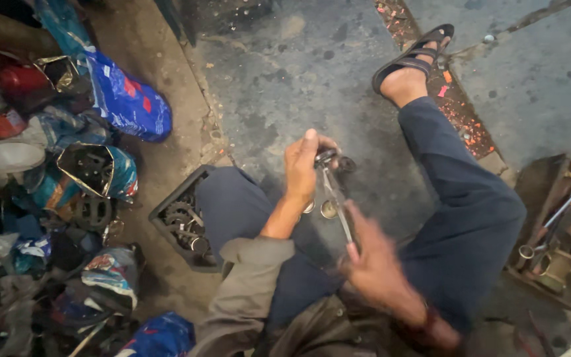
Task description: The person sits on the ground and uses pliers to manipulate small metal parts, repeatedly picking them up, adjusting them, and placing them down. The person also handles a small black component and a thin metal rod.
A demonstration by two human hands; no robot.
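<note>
While you sit low over the concrete floor [312, 59] with your knees spread, your left hand [302, 165] is raised in front of you with its fingers [310, 140] wrapped tight around a small dark round metal part [330, 160], thumb up on the far side. Your right hand [375, 264] is blurred, so you are likely mid-stroke; its fingers appear closed on the near end of a thin metal tool [338, 205], whose far end meets the part in your left grip. It looks as though you are working the tool against that part, turning or prying it, though the blur hides exactly how the tip sits. Two small round metal rings [320, 209] show just below your left wrist, near the tool's shaft; whether they lie on your lap or on the floor cannot be told. A black crate of gears [183, 221] stands beside your left knee, and a heap of bags and scrap [67, 178] spreads well off to the left. A wooden tray with tools [556, 231] sits past your right leg. For the next move, you would want the left grip firm and the part steady, with the tool kept square on it so it does not slip toward your thumb
</note>
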